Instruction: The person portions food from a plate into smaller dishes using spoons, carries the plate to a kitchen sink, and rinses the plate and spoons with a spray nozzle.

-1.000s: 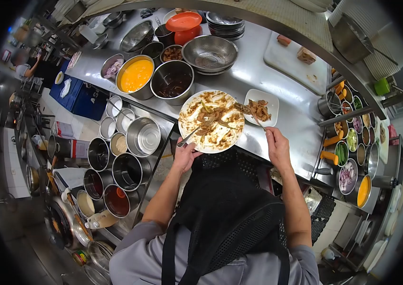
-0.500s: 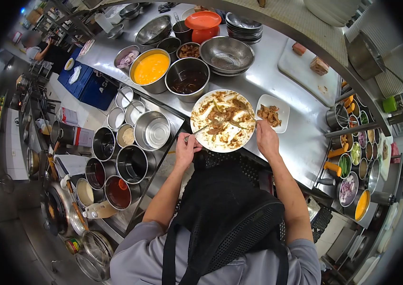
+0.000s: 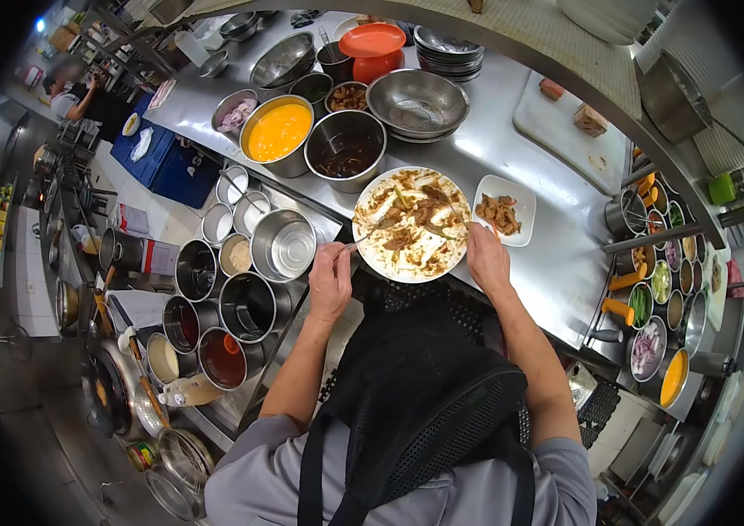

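A round white plate (image 3: 370,252), smeared with brown sauce, lies at the counter's front edge. Strips of brown meat (image 3: 425,209) and some green pieces are heaped across it. My left hand (image 3: 331,280) is closed at the plate's left rim on a thin silver piece of cutlery (image 3: 361,238), whose tip reaches into the food. At the right rim, the fingers of my right hand (image 3: 488,256) are closed on a thin utensil that slants over the plate; its kind I cannot tell. Just beyond that hand sits a square white dish (image 3: 525,206) with brown meat pieces (image 3: 498,213).
Behind the plate stand a pot of dark liquid (image 3: 346,153), a pot of yellow liquid (image 3: 277,130) and metal bowls (image 3: 418,101). Several sauce pots (image 3: 248,307) crowd the left. A white cutting board (image 3: 565,131) lies back right. Another person (image 3: 74,96) stands far left.
My left hand has drawn slightly left and up, its cutlery now angled higher over the plate. My right hand has shifted a little left, its fingers now at the rim with a utensil over the food.
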The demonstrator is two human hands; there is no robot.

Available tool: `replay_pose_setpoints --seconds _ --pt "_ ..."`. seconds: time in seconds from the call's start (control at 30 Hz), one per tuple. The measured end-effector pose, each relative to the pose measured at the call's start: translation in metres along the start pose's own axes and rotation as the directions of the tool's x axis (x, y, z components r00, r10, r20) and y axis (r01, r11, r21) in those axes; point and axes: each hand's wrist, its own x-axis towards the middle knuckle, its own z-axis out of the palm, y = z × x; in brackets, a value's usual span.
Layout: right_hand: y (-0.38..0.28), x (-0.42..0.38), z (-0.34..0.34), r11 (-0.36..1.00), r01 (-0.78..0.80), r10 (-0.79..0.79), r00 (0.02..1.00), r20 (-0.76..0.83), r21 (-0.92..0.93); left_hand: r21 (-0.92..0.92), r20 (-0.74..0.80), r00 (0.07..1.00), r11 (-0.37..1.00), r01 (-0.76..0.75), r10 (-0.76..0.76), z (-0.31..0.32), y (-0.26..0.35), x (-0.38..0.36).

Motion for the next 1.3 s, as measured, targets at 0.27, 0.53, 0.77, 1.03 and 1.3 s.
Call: replay_pose_setpoints --seconds 0.27,0.53,0.77,1.03,1.3 --pt "-0.020 0.016 -0.005 0.956 0.289 -0.285 0.954 0.087 -0.039 0.103 -0.110 0.992 0.993 -0.050 0.061 0.002 -0.012 0.002" --pt "-0.024 0.016 -0.029 0.951 0.305 -0.306 0.952 0.027 0.052 -0.093 -0.138 0.940 0.949 0.301 -0.311 0.021 -0.053 -0.014" --pt "-0.024 0.011 -0.024 0.942 0.317 -0.329 0.935 0.130 0.108 -0.508 -0.009 0.734 0.635 0.581 -0.679 0.049 -0.069 -0.022" --pt "0.010 -0.006 -0.047 0.966 0.148 -0.162 0.985 0.054 0.212 -0.642 0.568 0.567 0.111 0.759 -0.597 0.070 -0.067 -0.030" --pt "0.007 -0.007 -0.027 0.982 0.178 -0.182 0.982 0.058 0.057 -0.678 0.492 0.679 0.249 0.691 -0.545 0.048 -0.041 -0.040"
